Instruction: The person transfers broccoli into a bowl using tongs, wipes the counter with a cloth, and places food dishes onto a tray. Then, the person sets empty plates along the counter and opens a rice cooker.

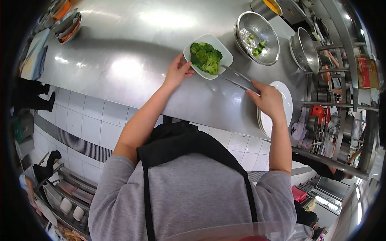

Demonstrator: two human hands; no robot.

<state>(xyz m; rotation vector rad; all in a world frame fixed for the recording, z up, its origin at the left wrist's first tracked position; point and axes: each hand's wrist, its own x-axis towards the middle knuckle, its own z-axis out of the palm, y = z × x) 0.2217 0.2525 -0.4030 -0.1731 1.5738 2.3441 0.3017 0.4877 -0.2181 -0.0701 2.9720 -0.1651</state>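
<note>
A white square bowl [226,59] holding broccoli [207,58] rests on the steel counter [132,52]. My left hand [177,73] grips the bowl's left rim, fingers closed on it. In my right hand [266,97] are metal tongs [237,78], held right of the bowl, with their tips at its right edge beside the broccoli. A perforated steel colander [273,44] with a few small broccoli pieces stands beyond my right hand. White plates [286,94] are stacked under and beside my right wrist.
At the upper right stand a pot [263,9] with orange contents and another colander [306,50]. Stacked bowls [70,28] and folded cloths [35,56] sit at the far left. Metal shelving [345,104] lines the right side. Other people are partly visible at both sides.
</note>
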